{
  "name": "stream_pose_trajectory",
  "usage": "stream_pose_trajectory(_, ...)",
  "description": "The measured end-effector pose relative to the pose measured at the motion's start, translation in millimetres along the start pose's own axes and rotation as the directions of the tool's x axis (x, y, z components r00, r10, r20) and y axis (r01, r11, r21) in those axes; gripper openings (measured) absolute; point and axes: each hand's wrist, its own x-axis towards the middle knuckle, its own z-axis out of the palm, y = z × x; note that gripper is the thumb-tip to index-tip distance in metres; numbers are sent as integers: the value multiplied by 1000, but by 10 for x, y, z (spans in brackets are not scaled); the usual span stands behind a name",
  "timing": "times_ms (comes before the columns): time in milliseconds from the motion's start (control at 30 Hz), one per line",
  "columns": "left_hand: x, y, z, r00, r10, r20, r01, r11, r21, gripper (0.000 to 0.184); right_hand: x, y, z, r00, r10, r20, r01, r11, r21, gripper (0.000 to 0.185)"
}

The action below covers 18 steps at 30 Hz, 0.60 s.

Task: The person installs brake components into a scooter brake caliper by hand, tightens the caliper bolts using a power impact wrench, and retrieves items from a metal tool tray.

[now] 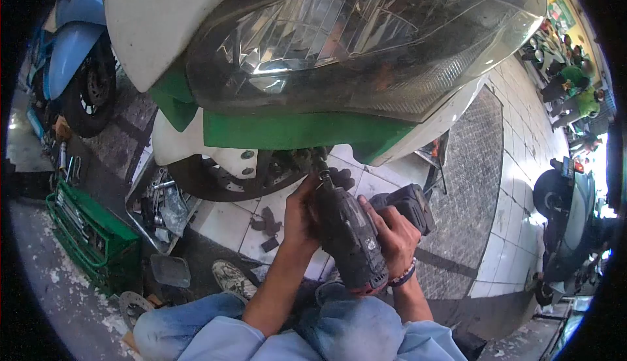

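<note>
A dark, worn cordless impact wrench (349, 230) points up and away from me, under the front of a green and white scooter (281, 129). My right hand (395, 233) is closed round its grip, beside the battery (408, 207). My left hand (302, 214) is closed against the left side of the tool's nose, its fingers partly hidden behind it. The socket (322, 165) at the tip reaches to the area beside the front wheel (209, 181). Whether it sits on a bolt, I cannot tell.
A green metal toolbox (98, 243) stands at left, near a metal tray (160, 207) of tools. A clear plastic container (170, 271) and a brake disc (134, 309) lie near my leg. A blue scooter (75, 54) is at upper left. Several people (575, 93) are far right.
</note>
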Motion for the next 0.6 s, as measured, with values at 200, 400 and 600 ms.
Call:
stream_pose_trajectory(200,-44,40,111,996,-88,-2,88,996,-19,42,45,4,-41,999,6,45,-4,998,-57,64)
stream_pose_trajectory(400,-5,-32,-52,998,-61,0,61,998,25,38,38,-8,-39,980,93,178,-78,993,-89,67)
stream_pose_trajectory(600,26,-63,-223,990,-96,-103,106,990,89,42,41,31,143,975,145,170,-166,979,118,48)
